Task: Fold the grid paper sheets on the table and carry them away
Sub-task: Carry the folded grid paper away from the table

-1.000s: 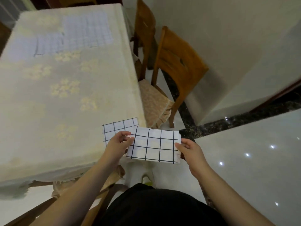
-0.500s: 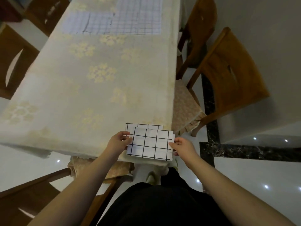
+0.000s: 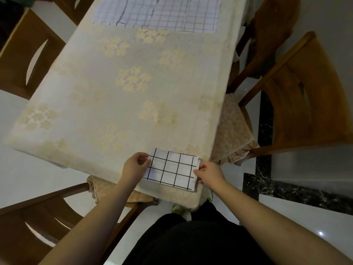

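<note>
head view: one wide shot, looking down over the near end of the table
folded sheet (image 3: 172,170): white, black grid, folded to a small rectangle; sits at the table's near right corner, near edge just short of the table edge; layered edges show on its right side
left hand (image 3: 134,166): at the sheet's left edge, fingers curled, thumb and fingertips pinching the far-left corner
right hand (image 3: 208,173): at the sheet's right edge, fingers curled round the stacked edges, gripping it
flat sheets (image 3: 158,13): more grid paper spread unfolded at the far end of the table, overlapping, fine grid on the left and wider grid on the right; well apart from the folded one; top cut off by the frame
table (image 3: 114,102): long, runs away from the person, covered in a cream cloth with pale yellow flower clusters
chairs: wooden; one at right (image 3: 305,104) with a patterned seat cushion tucked by the table's right edge, another behind it far right, one far left (image 3: 28,54), one near left (image 3: 47,217) with a cushion under the table's near edge
floor (image 3: 305,217): glossy white tile, black marble strip at right
person: bare forearms, dark clothing at bottom centre
</note>
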Available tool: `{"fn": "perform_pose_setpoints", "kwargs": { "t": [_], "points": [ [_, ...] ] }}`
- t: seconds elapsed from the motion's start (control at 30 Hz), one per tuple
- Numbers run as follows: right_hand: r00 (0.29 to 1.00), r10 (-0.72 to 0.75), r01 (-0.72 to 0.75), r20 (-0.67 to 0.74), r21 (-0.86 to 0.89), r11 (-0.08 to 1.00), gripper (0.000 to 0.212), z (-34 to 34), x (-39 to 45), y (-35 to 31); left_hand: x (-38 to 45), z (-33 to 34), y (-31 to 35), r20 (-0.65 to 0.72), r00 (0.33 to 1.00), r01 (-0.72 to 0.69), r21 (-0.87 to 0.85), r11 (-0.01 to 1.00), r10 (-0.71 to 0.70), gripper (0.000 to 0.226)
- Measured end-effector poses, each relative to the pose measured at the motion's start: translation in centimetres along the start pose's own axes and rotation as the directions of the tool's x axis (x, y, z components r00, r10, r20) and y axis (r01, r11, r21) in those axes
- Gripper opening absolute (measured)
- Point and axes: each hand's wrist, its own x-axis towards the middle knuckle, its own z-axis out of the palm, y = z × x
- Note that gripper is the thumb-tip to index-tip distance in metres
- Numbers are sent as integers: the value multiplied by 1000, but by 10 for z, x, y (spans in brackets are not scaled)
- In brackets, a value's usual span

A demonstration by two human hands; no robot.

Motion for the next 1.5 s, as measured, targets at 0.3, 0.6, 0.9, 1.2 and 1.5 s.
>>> {"fn": "perform_pose_setpoints", "kwargs": {
  "t": [0.3,0.6,0.9,1.2,1.5],
  "points": [
    [863,-488,369,-127,-500,784,37,-6,-12,-2,-3,11,-12,-72,816,-500,410,763,573,30],
    [852,-481,434,206,-791,430,78,76,11,18,-1,39,-41,414,620,-749,565,347,666,63],
    [873,-460,364,162,-845,393,94,58,13,32,7,22,-48,411,774,-622,632,462,482,93],
    [928,-280,355,245,-809,469,92,21,-10,-8,8,1,-27,499,800,-599,644,476,332,113],
    [942,-296,300,161,-799,521,71,15,-93,-37,-46,-50,47,343,757,-622,640,451,556,71]
  ]
}}
